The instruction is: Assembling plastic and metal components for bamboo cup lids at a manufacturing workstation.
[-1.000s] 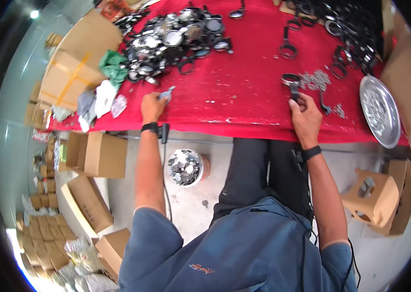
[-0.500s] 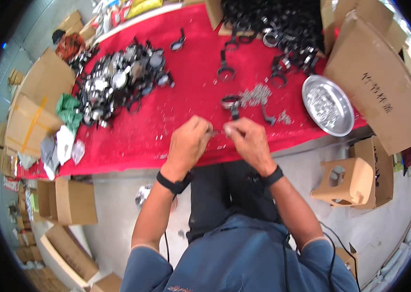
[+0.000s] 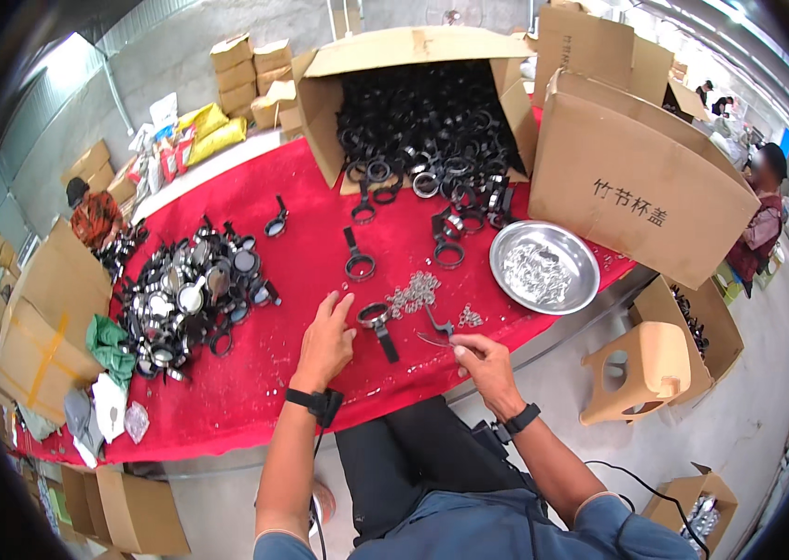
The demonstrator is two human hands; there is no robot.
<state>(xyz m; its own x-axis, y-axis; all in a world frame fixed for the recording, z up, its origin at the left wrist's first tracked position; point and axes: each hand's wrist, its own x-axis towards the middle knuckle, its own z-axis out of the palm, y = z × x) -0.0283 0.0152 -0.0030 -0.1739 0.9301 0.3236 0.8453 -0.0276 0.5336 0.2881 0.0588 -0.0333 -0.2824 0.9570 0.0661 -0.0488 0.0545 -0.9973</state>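
My left hand [image 3: 324, 343] reaches over the red table, fingers stretched and apart, with nothing visible in it. Just right of its fingertips lies a black ring with a strap-like handle [image 3: 387, 343]. My right hand [image 3: 490, 373] is near the front edge, thumb and finger pinched at the end of a thin curved strip [image 3: 432, 340]; its exact kind is too blurred to tell. A dark hooked piece [image 3: 440, 324] lies right by those fingertips. Small metal parts [image 3: 416, 293] are heaped beyond the ring, with a smaller cluster [image 3: 470, 317] to the right.
A steel bowl [image 3: 517, 289] of small shiny parts stands to the right. A large pile of black-and-silver ring pieces [image 3: 191, 289] sits at left. An open carton [image 3: 418, 39] spills black rings at the back. A tan stool [image 3: 646, 369] and a tall carton [image 3: 637, 177] are at right.
My view has tilted upward. My hands, close together before, have parted: the left has moved toward the black ring, the right toward the dark hooked piece.
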